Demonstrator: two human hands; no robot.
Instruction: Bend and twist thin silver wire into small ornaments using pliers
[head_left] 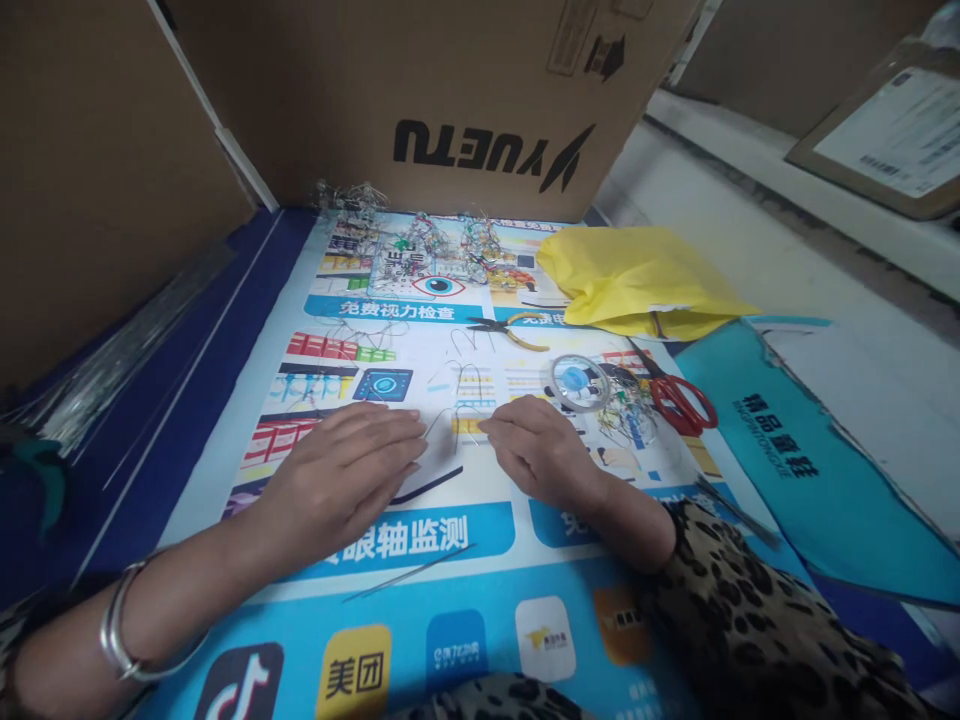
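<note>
A thin bent wire (459, 408) arches between my two hands over the printed sheet. Pressed together, the fingers of my left hand (360, 465) close on its left end. My right hand (544, 450) pinches the other end between thumb and fingers. Just beyond, more thin curved wires (471, 368) lie on the sheet. Behind these are pliers (517, 331) with yellow handles. To the right of my right hand sit a clear tape roll (577, 383) and a tangle of fine, coloured wire pieces (626, 408).
Red-handled scissors (679, 400) lie at the right, below a yellow bag (637, 275). Tangled wire pieces (450, 245) spread before a cardboard box (360, 90). Straight wires (409, 573) lie near me, and a wire bundle (112, 350) at the left. Teal card (825, 450) covers the right side.
</note>
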